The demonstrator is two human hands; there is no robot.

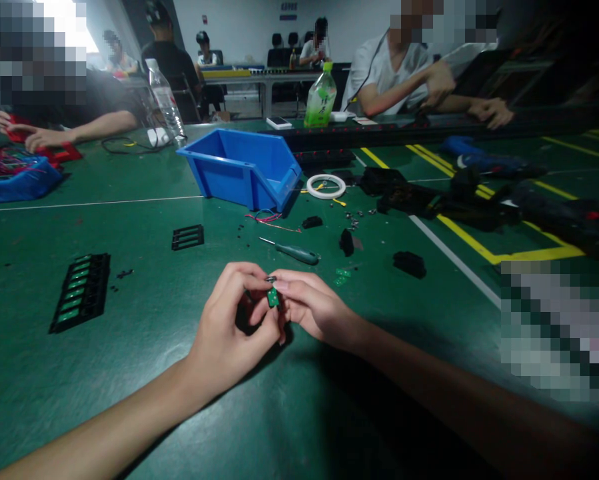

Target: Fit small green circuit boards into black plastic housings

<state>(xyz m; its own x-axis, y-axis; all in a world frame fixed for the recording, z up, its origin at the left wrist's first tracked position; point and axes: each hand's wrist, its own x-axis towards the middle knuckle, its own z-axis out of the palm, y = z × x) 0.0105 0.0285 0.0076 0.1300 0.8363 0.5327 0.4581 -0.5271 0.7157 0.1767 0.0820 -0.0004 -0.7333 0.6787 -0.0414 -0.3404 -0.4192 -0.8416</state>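
My left hand and my right hand meet over the green table, fingers pinched together. Between the fingertips sits a small green circuit board with a dark part at its top. Both hands grip this piece. Just beyond them lies a small screwdriver with a green handle. Two more small green boards lie to its right. A black tray holding several green boards lies at the left, with a smaller black frame behind it.
A blue bin stands mid-table beside a roll of white tape and loose wires. Black parts and small screws lie to the right. Other people work at the far edge, near a green bottle and a clear bottle.
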